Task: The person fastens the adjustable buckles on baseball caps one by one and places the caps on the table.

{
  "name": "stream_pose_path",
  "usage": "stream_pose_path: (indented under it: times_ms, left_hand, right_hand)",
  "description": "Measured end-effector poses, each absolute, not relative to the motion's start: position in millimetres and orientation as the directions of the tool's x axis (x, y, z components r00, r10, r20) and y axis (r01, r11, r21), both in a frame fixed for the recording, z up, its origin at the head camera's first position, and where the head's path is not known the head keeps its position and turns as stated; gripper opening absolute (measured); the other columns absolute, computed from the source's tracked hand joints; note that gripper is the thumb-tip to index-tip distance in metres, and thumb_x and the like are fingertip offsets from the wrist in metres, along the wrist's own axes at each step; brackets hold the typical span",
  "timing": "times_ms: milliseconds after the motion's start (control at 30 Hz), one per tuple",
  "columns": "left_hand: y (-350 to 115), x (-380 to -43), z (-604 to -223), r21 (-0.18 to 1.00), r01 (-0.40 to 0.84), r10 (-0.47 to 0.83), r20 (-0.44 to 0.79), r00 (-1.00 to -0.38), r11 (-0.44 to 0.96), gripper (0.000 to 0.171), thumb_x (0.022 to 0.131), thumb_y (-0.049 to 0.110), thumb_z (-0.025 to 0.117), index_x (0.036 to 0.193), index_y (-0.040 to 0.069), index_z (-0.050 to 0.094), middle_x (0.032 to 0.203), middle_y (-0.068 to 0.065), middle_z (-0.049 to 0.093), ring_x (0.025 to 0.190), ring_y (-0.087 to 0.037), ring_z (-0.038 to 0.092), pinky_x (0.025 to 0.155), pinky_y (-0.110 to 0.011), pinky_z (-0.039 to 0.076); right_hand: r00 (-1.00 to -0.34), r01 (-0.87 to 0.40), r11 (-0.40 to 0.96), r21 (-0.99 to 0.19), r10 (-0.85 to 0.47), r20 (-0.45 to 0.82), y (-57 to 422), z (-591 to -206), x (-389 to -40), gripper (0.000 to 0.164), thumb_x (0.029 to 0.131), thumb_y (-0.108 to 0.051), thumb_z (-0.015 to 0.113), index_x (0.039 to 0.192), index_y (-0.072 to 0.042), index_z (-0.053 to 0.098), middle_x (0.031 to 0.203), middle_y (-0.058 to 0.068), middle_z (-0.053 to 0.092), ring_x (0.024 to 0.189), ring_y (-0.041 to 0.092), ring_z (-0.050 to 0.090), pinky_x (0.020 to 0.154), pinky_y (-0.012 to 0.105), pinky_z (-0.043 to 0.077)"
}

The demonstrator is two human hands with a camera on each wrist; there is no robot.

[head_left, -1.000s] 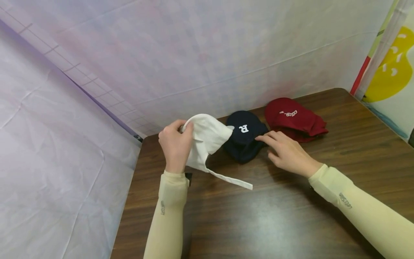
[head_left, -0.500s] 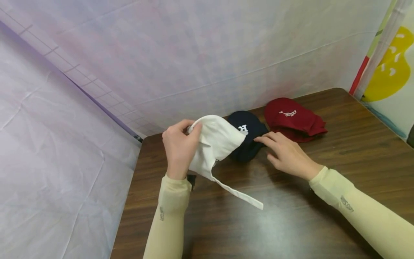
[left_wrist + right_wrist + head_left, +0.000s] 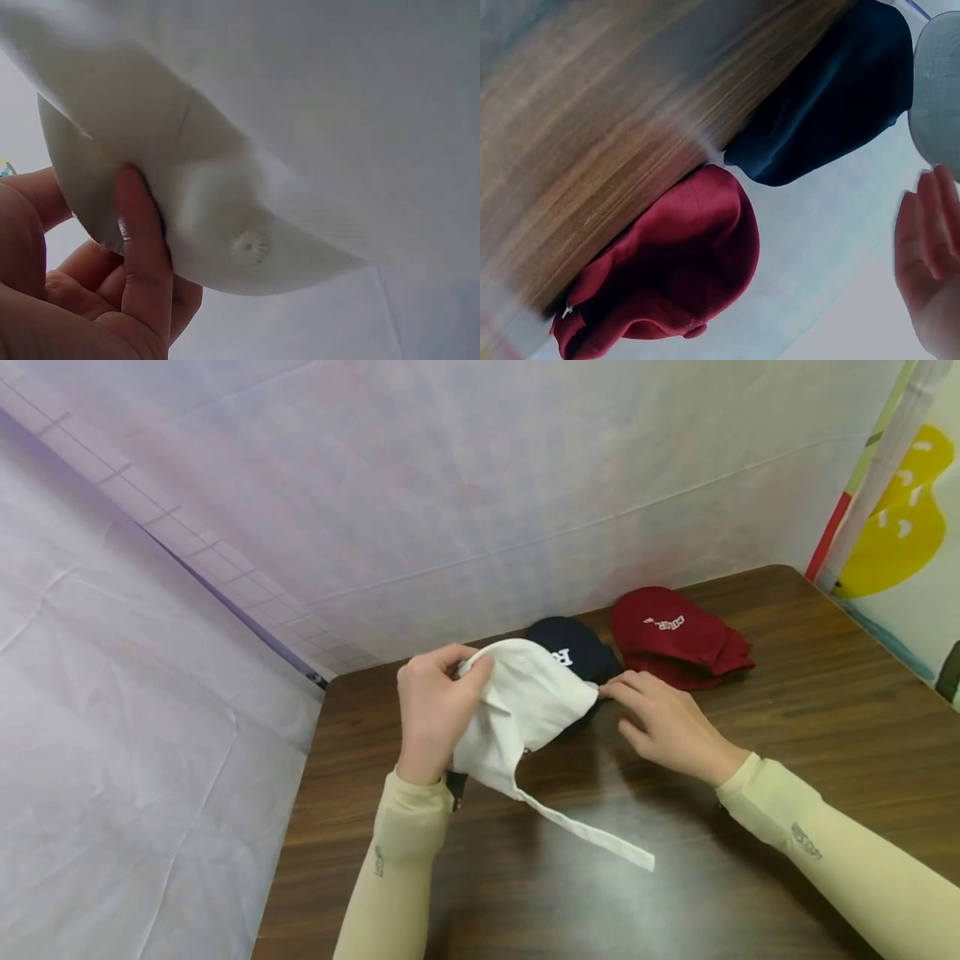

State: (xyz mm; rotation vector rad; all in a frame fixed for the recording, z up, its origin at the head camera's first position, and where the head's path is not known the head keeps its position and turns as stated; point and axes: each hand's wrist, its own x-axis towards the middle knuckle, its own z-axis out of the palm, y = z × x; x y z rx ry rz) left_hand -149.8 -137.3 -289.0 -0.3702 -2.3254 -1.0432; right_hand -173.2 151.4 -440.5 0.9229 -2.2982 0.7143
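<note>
My left hand (image 3: 438, 718) pinches the rim of a white cap (image 3: 532, 697) between thumb and fingers, holding it above the table. A loose strap dangles from the cap toward the lower right. In the left wrist view, the thumb (image 3: 139, 232) presses on the white cloth, with a stitched eyelet beside it. My right hand (image 3: 667, 722) is at the cap's right tip, its fingertips at or just touching the edge. The right wrist view shows those fingers (image 3: 934, 240) extended, close to the white cap's rounded piece (image 3: 939, 90). Part of a navy cap (image 3: 558, 635) is hidden behind the white one.
A dark red cap (image 3: 675, 635) with white lettering lies on the wooden table (image 3: 570, 893), right of the navy cap. Pale fabric walls (image 3: 480, 510) rise behind the table and on its left. A yellow figure (image 3: 900, 527) is printed at the right.
My left hand has moved right and slightly down with the white cap, which now covers much of the navy cap and meets the right fingertips. The right hand has barely moved.
</note>
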Motion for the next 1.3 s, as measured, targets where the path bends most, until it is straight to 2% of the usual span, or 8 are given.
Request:
stream_pose_path:
  times_ms: [167, 467, 633, 700, 800, 967, 1067, 1300]
  left_hand:
    - [-135.7, -147.6, -290.9, 0.694, 0.426, 0.046, 0.494, -0.868, 0.580, 0.009, 0.088, 0.022, 0.077, 0.080, 0.017, 0.080, 0.061, 0.007, 0.064, 0.054, -0.013, 0.049, 0.055, -0.030, 0.041]
    - [-132.0, -146.2, -293.3, 0.804, 0.374, 0.089, 0.378, -0.922, 0.462, 0.007, 0.086, 0.021, 0.077, 0.081, 0.018, 0.080, 0.072, 0.004, 0.070, 0.065, -0.015, 0.060, 0.061, -0.030, 0.049]
    - [-131.4, -145.9, -295.8, 0.849, 0.356, 0.120, 0.336, -0.934, 0.391, 0.007, 0.087, 0.019, 0.077, 0.082, 0.016, 0.080, 0.076, 0.001, 0.072, 0.068, -0.016, 0.064, 0.064, -0.031, 0.051]
    - [-130.6, -146.4, -297.4, 0.867, 0.348, 0.132, 0.321, -0.938, 0.357, 0.007, 0.087, 0.018, 0.077, 0.082, 0.015, 0.080, 0.077, -0.001, 0.072, 0.069, -0.017, 0.064, 0.064, -0.031, 0.052]
    - [-129.0, -148.4, -301.5, 0.885, 0.334, 0.145, 0.303, -0.942, 0.324, 0.007, 0.087, 0.018, 0.078, 0.082, 0.013, 0.080, 0.077, -0.003, 0.072, 0.069, -0.018, 0.065, 0.064, -0.032, 0.053]
    - [-125.1, -152.1, -309.3, 0.910, 0.305, 0.162, 0.268, -0.950, 0.282, 0.010, 0.087, 0.017, 0.078, 0.081, 0.009, 0.079, 0.076, -0.006, 0.071, 0.068, -0.019, 0.065, 0.063, -0.031, 0.053]
    - [-122.4, -153.6, -313.1, 0.923, 0.279, 0.172, 0.240, -0.955, 0.264, 0.011, 0.087, 0.017, 0.078, 0.081, 0.008, 0.079, 0.076, -0.007, 0.071, 0.067, -0.019, 0.064, 0.061, -0.031, 0.053]
    - [-118.7, -155.6, -318.5, 0.936, 0.248, 0.183, 0.206, -0.961, 0.250, 0.011, 0.086, 0.018, 0.078, 0.081, 0.008, 0.079, 0.074, -0.007, 0.070, 0.065, -0.016, 0.064, 0.059, -0.031, 0.052]
  right_hand:
    - [-0.493, -0.779, 0.598, -0.189, -0.396, 0.775, 146.9, -438.2, -168.3, 0.016, 0.081, -0.025, 0.075, 0.089, -0.016, 0.065, 0.086, -0.005, 0.058, 0.073, 0.010, 0.052, 0.056, 0.031, 0.044]
    - [-0.232, -0.856, 0.517, -0.020, -0.347, 0.909, 134.6, -424.4, -156.3, 0.027, 0.085, -0.030, 0.071, 0.071, -0.014, 0.054, 0.069, -0.006, 0.048, 0.058, 0.010, 0.045, 0.047, 0.027, 0.035]
    - [-0.056, -0.885, 0.460, 0.073, -0.261, 0.964, 122.1, -410.6, -143.6, 0.041, 0.087, -0.028, 0.071, 0.061, -0.013, 0.042, 0.062, -0.005, 0.038, 0.051, 0.010, 0.032, 0.045, 0.024, 0.023]
    - [0.027, -0.885, 0.447, 0.130, -0.229, 0.973, 116.7, -404.2, -137.9, 0.043, 0.087, -0.024, 0.071, 0.060, -0.012, 0.040, 0.060, -0.003, 0.037, 0.050, 0.011, 0.029, 0.044, 0.025, 0.021]
    - [0.157, -0.869, 0.434, 0.239, -0.217, 0.964, 108.7, -397.0, -131.2, 0.036, 0.090, -0.020, 0.071, 0.063, -0.006, 0.051, 0.060, 0.002, 0.045, 0.048, 0.017, 0.034, 0.041, 0.028, 0.026]
    - [0.326, -0.810, 0.413, 0.417, -0.273, 0.905, 96.0, -393.3, -122.8, 0.016, 0.094, -0.016, 0.069, 0.084, -0.004, 0.070, 0.065, 0.005, 0.055, 0.050, 0.019, 0.044, 0.042, 0.029, 0.034]
    - [0.363, -0.778, 0.415, 0.472, -0.315, 0.877, 90.3, -393.8, -119.7, 0.011, 0.095, -0.010, 0.064, 0.089, -0.008, 0.072, 0.067, 0.002, 0.053, 0.050, 0.016, 0.042, 0.043, 0.025, 0.032]
    - [0.316, -0.811, 0.368, 0.456, -0.381, 0.869, 90.7, -396.3, -117.4, 0.018, 0.096, -0.003, 0.056, 0.092, -0.006, 0.073, 0.072, 0.002, 0.057, 0.054, 0.015, 0.045, 0.046, 0.024, 0.036]
